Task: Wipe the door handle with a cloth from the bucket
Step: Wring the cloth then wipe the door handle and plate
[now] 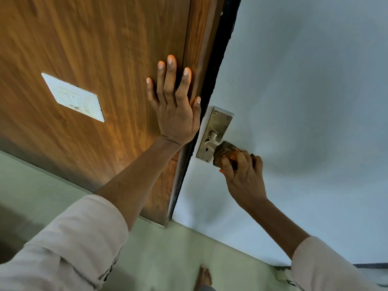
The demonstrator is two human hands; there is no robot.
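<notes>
A metal door handle [212,139] on a long steel backplate [220,120] is fixed to the pale blue-grey door [304,101]. My right hand [243,177] grips a dark, dirty cloth [225,151] with orange showing, wrapped over the outer end of the handle lever. Flat on the brown wooden panel [94,49] beside the door's edge rests my left hand [175,106], fingers spread, holding nothing. No bucket is in view.
A white switch plate [73,97] sits on the wooden panel to the left. A dark gap [218,59] runs between the panel and the door. Pale green floor [178,248] lies below, with my bare foot [204,276] on it.
</notes>
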